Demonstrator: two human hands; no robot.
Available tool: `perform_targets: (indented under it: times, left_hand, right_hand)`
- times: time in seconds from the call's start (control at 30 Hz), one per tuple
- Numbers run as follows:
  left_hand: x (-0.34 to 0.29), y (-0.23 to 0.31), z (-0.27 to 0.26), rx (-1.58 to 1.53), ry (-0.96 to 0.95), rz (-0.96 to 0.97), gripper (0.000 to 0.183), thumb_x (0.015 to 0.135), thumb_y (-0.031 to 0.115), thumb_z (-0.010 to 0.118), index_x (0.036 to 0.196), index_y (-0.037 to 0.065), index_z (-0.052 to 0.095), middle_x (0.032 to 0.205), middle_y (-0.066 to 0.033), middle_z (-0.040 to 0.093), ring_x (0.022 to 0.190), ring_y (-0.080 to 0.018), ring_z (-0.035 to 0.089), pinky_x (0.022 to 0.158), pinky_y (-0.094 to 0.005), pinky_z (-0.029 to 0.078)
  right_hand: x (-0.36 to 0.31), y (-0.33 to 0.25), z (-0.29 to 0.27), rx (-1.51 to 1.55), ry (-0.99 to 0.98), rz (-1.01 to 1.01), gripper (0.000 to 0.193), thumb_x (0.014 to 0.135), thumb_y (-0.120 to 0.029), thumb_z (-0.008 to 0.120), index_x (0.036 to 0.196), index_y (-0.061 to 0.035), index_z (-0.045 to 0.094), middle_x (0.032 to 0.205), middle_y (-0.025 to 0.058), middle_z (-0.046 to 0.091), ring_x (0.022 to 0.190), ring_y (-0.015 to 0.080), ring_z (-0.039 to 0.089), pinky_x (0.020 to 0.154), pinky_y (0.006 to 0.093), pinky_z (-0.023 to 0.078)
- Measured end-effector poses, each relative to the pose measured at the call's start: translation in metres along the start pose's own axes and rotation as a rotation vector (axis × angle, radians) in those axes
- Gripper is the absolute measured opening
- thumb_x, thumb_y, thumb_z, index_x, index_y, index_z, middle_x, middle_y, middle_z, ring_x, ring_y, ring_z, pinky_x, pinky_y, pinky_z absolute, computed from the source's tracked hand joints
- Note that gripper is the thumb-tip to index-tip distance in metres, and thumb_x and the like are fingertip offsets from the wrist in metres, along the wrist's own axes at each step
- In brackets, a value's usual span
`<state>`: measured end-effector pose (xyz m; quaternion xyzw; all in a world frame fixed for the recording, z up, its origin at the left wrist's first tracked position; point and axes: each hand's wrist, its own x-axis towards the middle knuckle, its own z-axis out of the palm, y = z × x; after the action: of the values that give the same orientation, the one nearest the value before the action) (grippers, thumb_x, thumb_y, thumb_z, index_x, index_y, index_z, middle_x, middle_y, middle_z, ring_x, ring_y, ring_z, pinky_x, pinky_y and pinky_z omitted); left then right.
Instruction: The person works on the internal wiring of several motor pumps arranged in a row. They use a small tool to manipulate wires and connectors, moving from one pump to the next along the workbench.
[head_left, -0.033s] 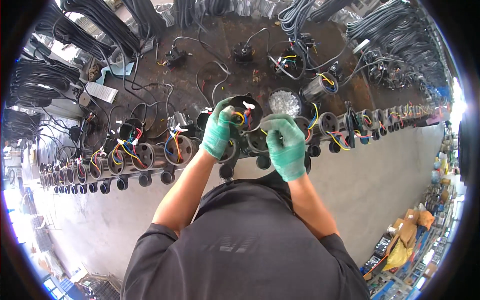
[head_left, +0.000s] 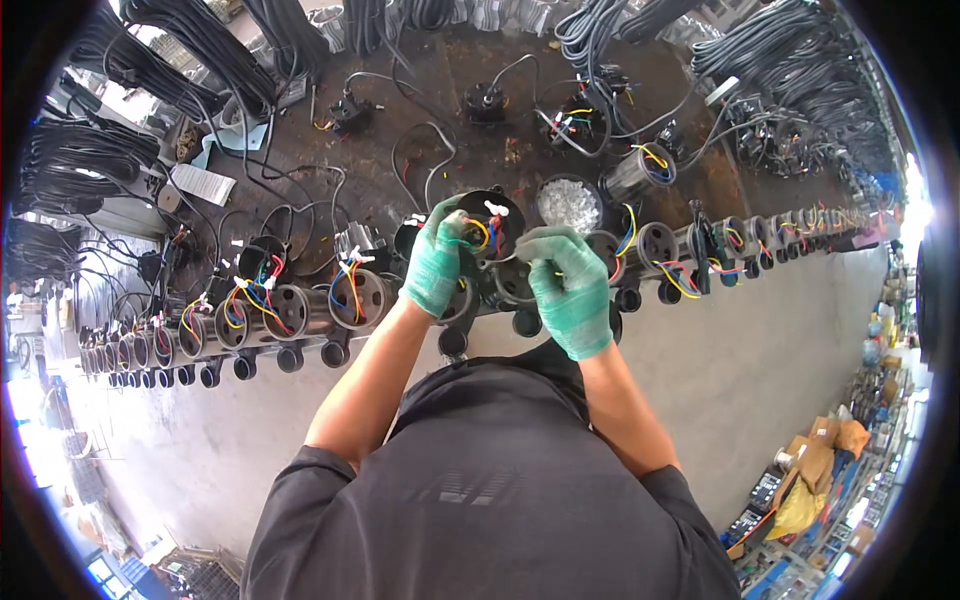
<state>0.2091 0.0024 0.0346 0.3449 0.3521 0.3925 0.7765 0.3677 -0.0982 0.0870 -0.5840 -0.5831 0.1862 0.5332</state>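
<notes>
Both my hands wear green gloves. My left hand point(head_left: 437, 258) grips a round black motor housing point(head_left: 505, 212) with red, yellow and blue wires and white connectors sticking out of its open end. My right hand point(head_left: 568, 288) is closed on the same housing's right side, fingers curled at its rim and wires. The housing is raised just above a long row of similar cylinders point(head_left: 300, 310) lying along the bench edge, each with coloured wires. What lies under my palms is hidden.
A small round container of clear plastic bits point(head_left: 569, 204) stands just behind my hands. Black cable bundles point(head_left: 200, 50) hang at the back. Loose motor parts point(head_left: 487, 102) and wires lie on the dark bench point(head_left: 420, 80). Grey floor point(head_left: 780, 350) lies below; boxes point(head_left: 820, 450) pile at lower right.
</notes>
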Motion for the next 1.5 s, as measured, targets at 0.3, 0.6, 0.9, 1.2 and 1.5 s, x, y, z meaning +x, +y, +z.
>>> perform_targets:
  times: [0.3, 0.6, 0.9, 1.2, 1.5]
  left_hand:
    - [0.005, -0.023, -0.01, 0.085, -0.026, 0.058, 0.033, 0.108, 0.025, 0.054, 0.131, 0.004, 0.062, 0.118, -0.0088, 0.071, 0.104, -0.0181, 0.069, 0.093, -0.0343, 0.058]
    - [-0.001, -0.025, -0.023, 0.161, -0.059, 0.156, 0.041, 0.108, 0.032, 0.058, 0.136, 0.002, 0.063, 0.117, -0.0094, 0.071, 0.102, -0.0157, 0.067, 0.091, -0.0311, 0.055]
    - [0.002, -0.033, -0.027, 0.105, 0.006, 0.145, 0.041, 0.108, 0.033, 0.055, 0.128, 0.0, 0.067, 0.113, -0.0067, 0.069, 0.099, -0.0128, 0.061, 0.09, -0.0301, 0.051]
    - [-0.006, -0.019, -0.019, 0.275, 0.02, 0.18, 0.045, 0.108, 0.033, 0.06, 0.138, -0.001, 0.06, 0.125, -0.0108, 0.068, 0.114, -0.0169, 0.063, 0.101, -0.0319, 0.05]
    - [-0.006, 0.006, -0.004, 0.373, 0.06, 0.237, 0.054, 0.105, 0.031, 0.068, 0.149, 0.005, 0.052, 0.136, -0.0158, 0.063, 0.116, -0.0196, 0.064, 0.101, -0.0326, 0.052]
  right_hand:
    - [0.0, -0.015, 0.035, -0.165, -0.071, -0.1, 0.021, 0.088, 0.002, 0.075, 0.108, -0.0031, 0.074, 0.105, 0.0098, 0.068, 0.081, 0.0235, 0.07, 0.069, 0.0353, 0.056]
    - [0.002, 0.005, 0.038, 0.221, -0.082, 0.082, 0.006, 0.103, -0.005, 0.066, 0.109, -0.0047, 0.066, 0.096, 0.0024, 0.073, 0.077, 0.007, 0.063, 0.071, 0.0249, 0.052]
    - [0.07, -0.023, 0.013, 0.522, 0.019, 0.512, 0.023, 0.112, -0.022, 0.051, 0.126, -0.006, 0.06, 0.084, 0.0078, 0.073, 0.042, 0.0077, 0.047, 0.041, 0.0228, 0.036]
    - [0.058, -0.034, 0.01, -0.49, -0.338, -0.074, 0.028, 0.086, -0.017, 0.082, 0.112, -0.0108, 0.076, 0.092, 0.0111, 0.064, 0.083, 0.0309, 0.068, 0.072, 0.0424, 0.056]
    - [0.074, -0.025, 0.004, -0.466, -0.31, -0.159, 0.009, 0.086, -0.011, 0.079, 0.094, -0.0097, 0.076, 0.088, 0.0102, 0.064, 0.08, 0.0337, 0.067, 0.07, 0.0439, 0.054]
